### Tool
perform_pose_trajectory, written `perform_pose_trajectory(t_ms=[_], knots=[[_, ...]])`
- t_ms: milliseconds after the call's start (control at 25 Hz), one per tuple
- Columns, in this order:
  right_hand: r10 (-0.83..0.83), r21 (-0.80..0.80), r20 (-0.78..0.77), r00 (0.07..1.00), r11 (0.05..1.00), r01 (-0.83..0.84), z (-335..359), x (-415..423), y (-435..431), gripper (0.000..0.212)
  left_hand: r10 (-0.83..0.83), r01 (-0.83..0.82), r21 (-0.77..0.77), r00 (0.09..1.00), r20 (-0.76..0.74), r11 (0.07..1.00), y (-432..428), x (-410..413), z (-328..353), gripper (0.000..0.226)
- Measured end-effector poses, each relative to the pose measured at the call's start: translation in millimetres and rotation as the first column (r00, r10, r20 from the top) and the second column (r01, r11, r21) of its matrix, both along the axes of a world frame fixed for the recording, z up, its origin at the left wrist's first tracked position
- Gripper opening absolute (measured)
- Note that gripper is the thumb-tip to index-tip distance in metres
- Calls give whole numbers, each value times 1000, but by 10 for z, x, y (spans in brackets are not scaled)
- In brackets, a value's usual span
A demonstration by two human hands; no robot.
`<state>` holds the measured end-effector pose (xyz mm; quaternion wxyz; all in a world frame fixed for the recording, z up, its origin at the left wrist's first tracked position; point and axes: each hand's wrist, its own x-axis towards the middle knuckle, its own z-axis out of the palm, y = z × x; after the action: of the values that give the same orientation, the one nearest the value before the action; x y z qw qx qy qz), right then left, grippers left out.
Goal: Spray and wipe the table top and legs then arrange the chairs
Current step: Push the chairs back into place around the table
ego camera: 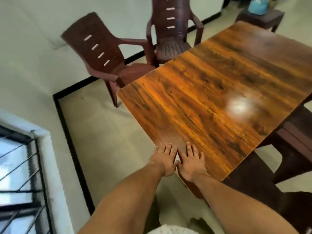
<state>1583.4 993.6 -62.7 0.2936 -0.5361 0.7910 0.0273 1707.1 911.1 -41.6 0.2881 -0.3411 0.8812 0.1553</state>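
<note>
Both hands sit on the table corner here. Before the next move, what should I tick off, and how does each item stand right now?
1. Hands free: ok. The left hand and right hand lie flat on the table top corner, fingers straight, holding nothing.
2. Reach of spray bottle and cloth: cannot tell; neither is in view.
3. Top wiped: cannot tell; only a bright glare patch shows.
4. Chairs lined up: not ok. The near chair sits skewed at the far-left corner, with the far chair beside it.
5. The floor left of the table: ok, bare where visible.
</note>
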Motion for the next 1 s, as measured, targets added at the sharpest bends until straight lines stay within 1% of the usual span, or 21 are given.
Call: perform_pose_trajectory(t_ms=[120,200,280,480,560,600,640,720,800,920,1000], knots=[[-190,32,-39,981,981,191,-14,275,-310,62,-271,271,36,963,-9,962,-589,130,-65,74],[-296,44,-47,954,953,298,14,425,-601,62,-358,358,62,934,-18,932,-1013,201,-50,72],[-375,42,-49,926,925,377,55,510,-1000,62,-388,389,80,921,-22,918,-1486,226,-13,70],[-529,-1,-88,844,847,531,66,695,-2144,61,-399,402,83,916,-47,912,-2797,316,-62,67],[-529,-53,-98,843,849,526,59,807,-2657,60,-405,406,66,914,-39,911,-3358,373,-60,66],[-515,-62,-84,853,857,511,67,869,-2931,60,-411,413,82,911,-35,907,-3625,405,-57,66],[-500,-59,-66,863,866,497,62,969,-3211,60,-425,426,94,904,-32,900,-3876,468,-50,66],[-509,-68,-33,860,860,506,61,1119,-3721,60,-446,448,64,894,-44,891,-4318,529,-54,66],[-519,-47,-7,855,854,518,72,1258,-4238,60,-447,450,86,893,-53,889,-4749,575,-38,69],[-606,-2,-31,795,795,607,86,1469,-5007,58,-527,531,74,847,-70,844,-5417,665,-59,68],[-658,4,-59,750,752,660,76,1602,-5594,55,-533,542,70,839,-112,838,-5973,733,-86,62]])
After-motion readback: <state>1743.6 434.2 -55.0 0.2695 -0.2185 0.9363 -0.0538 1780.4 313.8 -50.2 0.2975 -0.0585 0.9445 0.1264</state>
